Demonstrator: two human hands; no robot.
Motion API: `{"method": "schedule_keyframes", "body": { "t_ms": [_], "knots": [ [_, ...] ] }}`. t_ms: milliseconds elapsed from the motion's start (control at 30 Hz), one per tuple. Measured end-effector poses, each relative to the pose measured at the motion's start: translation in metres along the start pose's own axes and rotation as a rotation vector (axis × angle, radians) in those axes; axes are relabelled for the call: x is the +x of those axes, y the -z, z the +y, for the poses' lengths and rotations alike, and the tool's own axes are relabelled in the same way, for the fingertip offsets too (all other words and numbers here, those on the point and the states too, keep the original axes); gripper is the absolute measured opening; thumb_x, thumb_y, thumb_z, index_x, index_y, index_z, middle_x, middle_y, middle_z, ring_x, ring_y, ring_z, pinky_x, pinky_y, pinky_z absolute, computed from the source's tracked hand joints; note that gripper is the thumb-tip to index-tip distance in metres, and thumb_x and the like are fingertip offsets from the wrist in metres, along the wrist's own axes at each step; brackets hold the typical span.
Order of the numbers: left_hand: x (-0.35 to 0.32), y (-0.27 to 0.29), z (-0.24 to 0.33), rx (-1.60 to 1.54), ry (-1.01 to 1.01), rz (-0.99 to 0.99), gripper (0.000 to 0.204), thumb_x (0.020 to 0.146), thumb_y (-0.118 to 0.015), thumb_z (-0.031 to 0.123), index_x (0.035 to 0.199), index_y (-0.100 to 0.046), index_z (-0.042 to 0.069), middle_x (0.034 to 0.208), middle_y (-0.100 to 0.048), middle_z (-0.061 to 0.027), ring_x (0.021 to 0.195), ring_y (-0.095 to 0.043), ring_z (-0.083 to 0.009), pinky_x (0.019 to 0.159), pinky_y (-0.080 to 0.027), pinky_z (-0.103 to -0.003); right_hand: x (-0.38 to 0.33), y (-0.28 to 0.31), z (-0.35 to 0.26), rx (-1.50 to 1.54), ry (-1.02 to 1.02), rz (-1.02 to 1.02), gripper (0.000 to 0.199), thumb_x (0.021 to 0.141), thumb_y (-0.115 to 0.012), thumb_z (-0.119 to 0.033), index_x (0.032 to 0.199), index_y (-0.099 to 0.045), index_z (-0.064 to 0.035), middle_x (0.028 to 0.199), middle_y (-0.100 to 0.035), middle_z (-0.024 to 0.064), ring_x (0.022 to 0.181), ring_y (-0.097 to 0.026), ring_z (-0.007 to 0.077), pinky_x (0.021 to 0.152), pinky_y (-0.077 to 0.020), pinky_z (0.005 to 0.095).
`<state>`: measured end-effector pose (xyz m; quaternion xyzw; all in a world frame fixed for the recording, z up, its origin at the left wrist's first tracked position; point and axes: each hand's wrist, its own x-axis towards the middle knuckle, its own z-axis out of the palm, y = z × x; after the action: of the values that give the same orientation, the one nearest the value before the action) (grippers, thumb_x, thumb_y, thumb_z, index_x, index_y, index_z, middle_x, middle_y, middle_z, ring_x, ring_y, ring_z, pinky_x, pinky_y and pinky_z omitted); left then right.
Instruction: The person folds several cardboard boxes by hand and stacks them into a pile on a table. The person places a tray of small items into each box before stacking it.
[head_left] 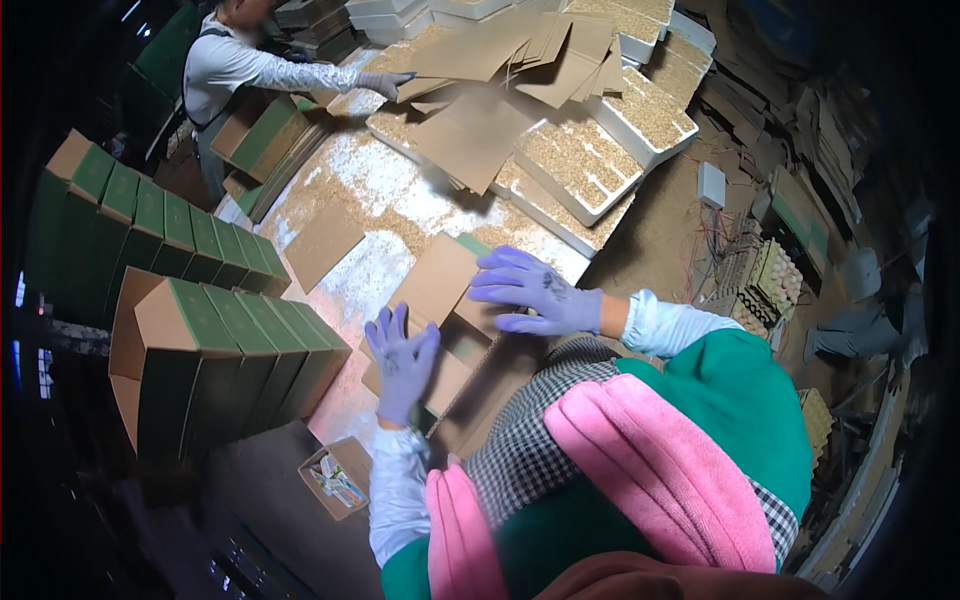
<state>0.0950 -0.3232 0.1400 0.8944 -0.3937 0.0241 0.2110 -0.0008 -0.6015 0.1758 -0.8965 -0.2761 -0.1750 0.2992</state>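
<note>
We spread our left hand [402, 365] and right hand [532, 293] wide, fingers apart, at a cardboard box [437, 285] on the near edge of a table [330, 308]; green boxes [225, 335] line the table's left side, white trays [575, 165] its far right.

The carton [433, 285] is showing brown, gloves [403, 370] beside it purple, boxes [215, 390] left of it green, cloth [528, 452] lower-right of it black-and-white checked.

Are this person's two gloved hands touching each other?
Apart: the head view shows a brown cardboard flap visible in the gap between the left hand and the right hand.
</note>
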Motion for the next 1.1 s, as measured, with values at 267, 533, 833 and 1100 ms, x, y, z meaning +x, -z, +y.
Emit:
{"method": "schedule_keyframes", "body": {
  "t_ms": [267,533,833,1100],
  "knots": [
    [-0.035,-0.003,-0.017,-0.158,0.071,0.09,0.068,0.084,-0.066,0.038,0.135,-0.043,-0.002,0.144,-0.038,-0.0244,0.14,-0.026,-0.0394,0.117,-0.016,-0.05,-0.01,-0.088,0.052,0.726,-0.88,0.261,0.076,0.098,-0.044,-0.049,0.145,-0.023,0.0074,0.14,-0.042,0.0276,0.126,-0.044,0.0348,0.106,-0.0352,0.0362],
    [-0.101,-0.041,-0.02,-1.556,0.991,0.683,0.055,0.095,-0.049,0.017,0.144,-0.032,-0.001,0.141,-0.042,-0.0166,0.125,-0.045,-0.0264,0.105,-0.039,-0.038,0.092,-0.023,-0.065,0.283,-0.319,-0.116,0.064,0.09,-0.058,-0.039,0.14,-0.041,-0.0046,0.074,-0.065,0.0174,0.069,-0.064,0.0363,0.074,-0.0511,0.0426],
    [-0.088,-0.045,-0.011,-0.42,1.006,0.362,0.057,0.097,-0.042,0.01,0.149,-0.023,0.0,0.145,-0.037,-0.0235,0.13,-0.043,-0.0349,0.109,-0.035,-0.04,0.032,-0.029,-0.004,0.464,-0.248,-0.194,0.058,0.096,-0.046,-0.046,0.142,-0.039,-0.0108,0.133,-0.053,0.0194,0.116,-0.054,0.0366,0.098,-0.0433,0.0444],
    [-0.087,-0.049,-0.018,-0.606,1.048,0.457,0.06,0.093,-0.043,0.008,0.149,-0.023,-0.002,0.146,-0.037,-0.0224,0.133,-0.039,-0.0322,0.11,-0.032,-0.038,-0.225,0.135,0.322,0.644,-1.267,1.501,0.05,0.09,-0.063,-0.026,0.13,-0.048,-0.0018,0.124,-0.056,0.0129,0.105,-0.058,0.0258,0.089,-0.0483,0.0389]
  ]
}}
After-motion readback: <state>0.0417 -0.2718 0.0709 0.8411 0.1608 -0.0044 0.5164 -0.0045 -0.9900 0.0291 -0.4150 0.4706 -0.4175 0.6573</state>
